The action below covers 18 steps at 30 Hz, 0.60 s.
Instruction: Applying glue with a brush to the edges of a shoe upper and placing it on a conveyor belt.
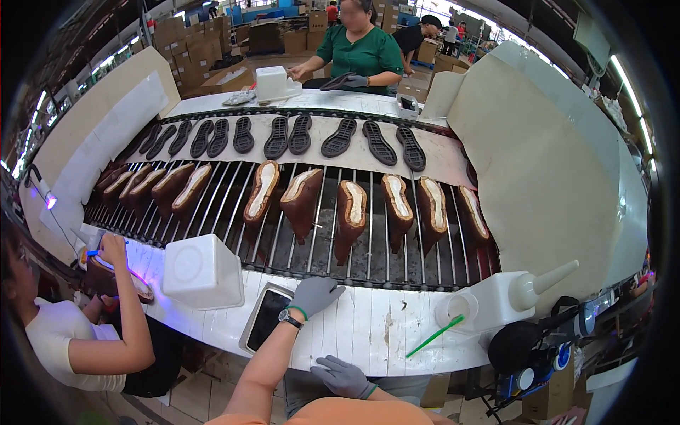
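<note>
Glossy dark panel point(268, 314), pale-rimmed, by counter's point(358, 333) near edge; forearm point(266, 365) hides one corner. Left hand point(314, 296), right hand point(343, 377) loosely open, seemingly empty; palms hidden.

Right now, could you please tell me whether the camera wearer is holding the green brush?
No, the green brush lies to the right of the left hand and the right hand, touching neither.

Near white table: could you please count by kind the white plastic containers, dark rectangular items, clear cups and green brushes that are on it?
White plastic containers: 2
Dark rectangular item: 1
Clear cup: 1
Green brush: 1
Total: 5
</note>
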Each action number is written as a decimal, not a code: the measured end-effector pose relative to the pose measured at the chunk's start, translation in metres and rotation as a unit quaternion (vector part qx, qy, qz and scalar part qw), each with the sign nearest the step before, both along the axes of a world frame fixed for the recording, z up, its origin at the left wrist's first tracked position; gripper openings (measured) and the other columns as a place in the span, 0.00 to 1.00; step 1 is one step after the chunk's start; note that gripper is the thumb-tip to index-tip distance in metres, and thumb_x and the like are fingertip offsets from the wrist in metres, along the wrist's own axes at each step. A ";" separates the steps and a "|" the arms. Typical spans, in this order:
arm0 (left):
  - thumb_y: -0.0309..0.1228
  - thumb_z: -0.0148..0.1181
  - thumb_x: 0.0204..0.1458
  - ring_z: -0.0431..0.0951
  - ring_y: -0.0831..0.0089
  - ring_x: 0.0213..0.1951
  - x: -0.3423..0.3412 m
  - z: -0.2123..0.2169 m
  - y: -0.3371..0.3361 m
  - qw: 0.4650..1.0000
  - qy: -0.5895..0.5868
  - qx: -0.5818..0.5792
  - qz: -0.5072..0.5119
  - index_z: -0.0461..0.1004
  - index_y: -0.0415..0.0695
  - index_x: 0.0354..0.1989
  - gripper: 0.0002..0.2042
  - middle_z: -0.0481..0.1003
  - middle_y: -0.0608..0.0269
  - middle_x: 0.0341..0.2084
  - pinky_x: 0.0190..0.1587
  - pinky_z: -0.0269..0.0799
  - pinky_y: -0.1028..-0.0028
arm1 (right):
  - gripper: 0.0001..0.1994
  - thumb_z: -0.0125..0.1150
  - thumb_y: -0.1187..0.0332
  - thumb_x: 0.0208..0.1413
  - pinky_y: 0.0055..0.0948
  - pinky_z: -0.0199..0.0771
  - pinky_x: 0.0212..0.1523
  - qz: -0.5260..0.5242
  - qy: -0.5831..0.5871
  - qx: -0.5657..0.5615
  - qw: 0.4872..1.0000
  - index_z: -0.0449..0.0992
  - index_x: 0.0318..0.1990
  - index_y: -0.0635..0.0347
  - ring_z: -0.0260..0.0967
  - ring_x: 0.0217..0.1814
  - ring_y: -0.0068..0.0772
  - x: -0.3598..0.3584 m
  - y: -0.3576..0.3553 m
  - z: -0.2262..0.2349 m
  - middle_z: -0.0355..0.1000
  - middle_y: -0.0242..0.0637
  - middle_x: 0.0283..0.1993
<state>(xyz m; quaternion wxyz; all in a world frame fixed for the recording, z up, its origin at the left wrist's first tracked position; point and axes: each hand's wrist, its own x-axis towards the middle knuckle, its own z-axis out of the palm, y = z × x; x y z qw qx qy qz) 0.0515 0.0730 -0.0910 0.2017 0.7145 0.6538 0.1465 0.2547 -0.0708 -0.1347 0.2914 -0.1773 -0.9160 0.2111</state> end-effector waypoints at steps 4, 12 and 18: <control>0.53 0.51 0.58 0.78 0.50 0.31 0.000 0.004 0.000 1.000 -0.011 -0.010 0.005 0.77 0.42 0.28 0.24 0.77 0.49 0.24 0.34 0.71 0.56 | 0.18 0.57 0.72 0.50 0.34 0.75 0.53 0.002 -0.004 0.002 1.000 0.76 0.51 0.57 0.73 0.51 0.45 0.001 0.000 -0.006 0.73 0.45 0.51; 0.52 0.51 0.58 0.78 0.50 0.30 0.003 0.002 0.000 1.000 -0.011 0.003 0.009 0.76 0.42 0.28 0.23 0.77 0.50 0.24 0.34 0.71 0.56 | 0.18 0.58 0.71 0.50 0.34 0.75 0.53 -0.003 0.000 0.015 1.000 0.76 0.51 0.57 0.73 0.51 0.45 0.002 0.000 -0.007 0.74 0.44 0.51; 0.50 0.52 0.58 0.79 0.51 0.30 0.005 0.007 0.001 1.000 -0.007 -0.005 0.004 0.77 0.42 0.30 0.21 0.78 0.50 0.25 0.34 0.72 0.56 | 0.17 0.59 0.72 0.49 0.33 0.75 0.51 0.002 0.007 0.026 1.000 0.77 0.50 0.56 0.73 0.49 0.43 0.002 0.003 -0.008 0.74 0.43 0.50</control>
